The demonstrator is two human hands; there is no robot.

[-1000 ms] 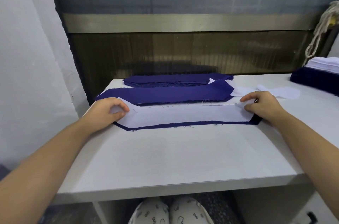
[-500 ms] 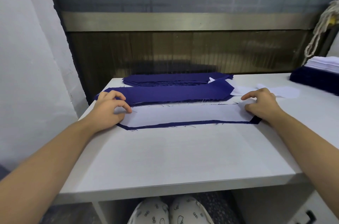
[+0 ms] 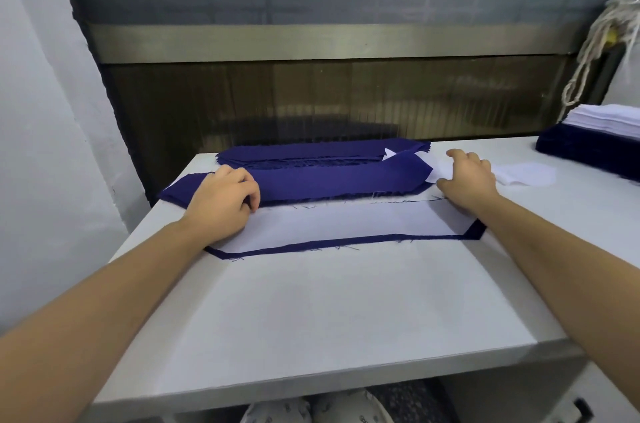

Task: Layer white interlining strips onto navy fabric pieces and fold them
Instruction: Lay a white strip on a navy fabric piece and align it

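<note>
**Strip on the navy piece, a hand at each end**

Through the head camera I saw the white strip [image 3: 346,222] lying flat on a navy piece [image 3: 311,244] near the middle of the table [image 3: 311,312]. Navy showed as a thin border along the near edge and at the right corner.

- The left hand [image 3: 221,201] sat on the strip's left end, fingers curled, with the tips at the far edge. I could not tell if they pinched cloth or only pressed.
- The right hand [image 3: 467,177] lay on the right end, fingers loose and spread, holding nothing.
- Just behind lay a folded navy piece [image 3: 329,177], then a navy stack [image 3: 311,152].
- Loose white pieces [image 3: 523,173] lay by the right hand. A side pile [image 3: 595,145], white over navy, sat at the far right.

Handling, as I judged it:
- Both layers looked thin, light and limp. The strip seemed a little crisper than the cloth.
- Nothing appeared to bond them, so the strip would likely slide if dragged.
- The navy edges were fraying, and pulling threads would distort the line.
- I would take hold at the two far corners, pinching both layers together.
- I would fold toward the near edge with flat palms, not lift from the middle, where it would sag.
</note>
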